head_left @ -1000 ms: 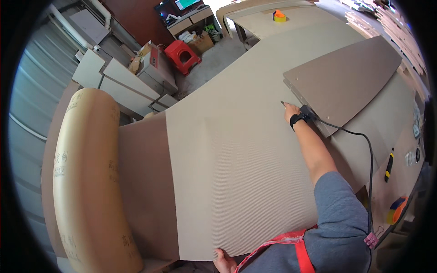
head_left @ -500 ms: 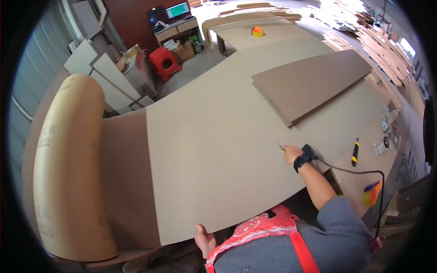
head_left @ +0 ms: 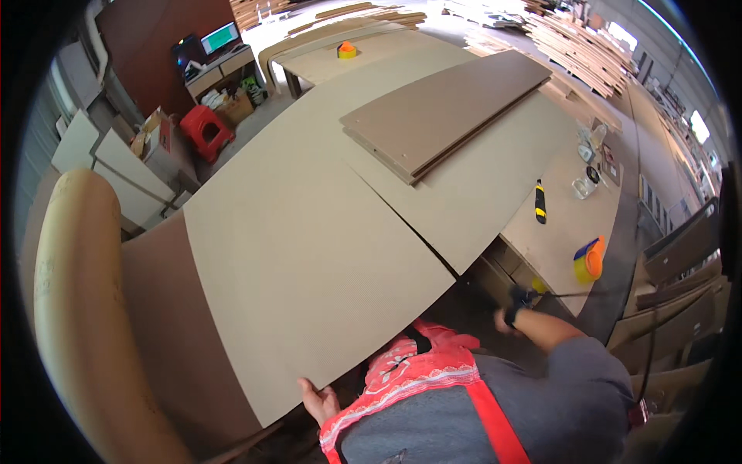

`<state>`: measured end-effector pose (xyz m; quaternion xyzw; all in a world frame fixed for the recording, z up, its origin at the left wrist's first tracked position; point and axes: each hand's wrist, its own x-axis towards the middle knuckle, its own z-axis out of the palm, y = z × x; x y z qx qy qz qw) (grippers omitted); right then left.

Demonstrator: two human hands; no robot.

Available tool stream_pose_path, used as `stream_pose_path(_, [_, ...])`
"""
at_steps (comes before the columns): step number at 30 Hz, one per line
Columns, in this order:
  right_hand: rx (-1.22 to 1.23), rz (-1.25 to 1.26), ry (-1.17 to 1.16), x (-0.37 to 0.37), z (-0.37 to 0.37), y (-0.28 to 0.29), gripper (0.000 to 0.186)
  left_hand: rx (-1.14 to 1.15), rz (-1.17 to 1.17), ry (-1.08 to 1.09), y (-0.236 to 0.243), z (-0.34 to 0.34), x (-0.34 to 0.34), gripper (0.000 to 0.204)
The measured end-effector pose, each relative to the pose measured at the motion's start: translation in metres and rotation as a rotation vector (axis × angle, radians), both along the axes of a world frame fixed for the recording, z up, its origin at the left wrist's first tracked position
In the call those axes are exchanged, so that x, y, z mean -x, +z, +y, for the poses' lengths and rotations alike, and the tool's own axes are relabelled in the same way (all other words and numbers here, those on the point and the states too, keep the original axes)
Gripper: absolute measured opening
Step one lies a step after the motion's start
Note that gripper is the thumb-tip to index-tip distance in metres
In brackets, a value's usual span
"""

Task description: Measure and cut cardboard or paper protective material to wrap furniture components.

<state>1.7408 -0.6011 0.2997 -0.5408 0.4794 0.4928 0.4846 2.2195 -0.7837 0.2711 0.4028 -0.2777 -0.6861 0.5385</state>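
Note:
A large tan cardboard sheet [head_left: 297, 263] covers the table. Its front edge is pinched in my left hand [head_left: 320, 402], thumb on top and fingers underneath. A dark slit runs from the sheet's middle to its front edge, parting it from the cardboard piece [head_left: 483, 201] on the right. My right hand [head_left: 507, 319], smeared by motion, hangs off the table's front edge beside the open space under the tabletop. Its fingers and anything in them cannot be made out. A black device with a cable sits at that wrist.
Stacked brown panels [head_left: 448, 108] lie on the cardboard. To the right are a black-and-yellow utility knife [head_left: 540, 203], a tape roll [head_left: 589, 261] and a small clear jar [head_left: 585, 184]. A big cardboard roll [head_left: 77, 294] stands at left; a red stool [head_left: 205, 133] is behind.
My right hand has moved from the sheet's surface, where it held a small cutter, down past the front edge. A slit now opens in the sheet. The view has shifted right.

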Motion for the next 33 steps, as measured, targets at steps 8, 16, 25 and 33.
stream_pose_path(8, [0.502, -0.493, -1.551, -0.019, 0.097, -0.053, 0.048, 0.035, -0.748, -0.364, -0.03, -0.025, -0.07, 0.048])
stream_pose_path(16, [0.713, -1.084, -1.957, -0.106, -0.107, 0.004, 0.072, -0.44, -0.32, -0.34, 0.031, -0.033, -0.054, 0.039])
stream_pose_path(25, [0.744, -1.028, -1.982, -0.12, -0.129, 0.053, 0.058, -0.349, -0.61, -0.563, 0.097, -0.019, -0.021, 0.04])
stream_pose_path(33, [0.774, -1.068, -1.683, -0.156, -0.184, 0.128, 0.042, -0.122, -0.502, -0.631, 0.182, -0.02, -0.003, 0.048])
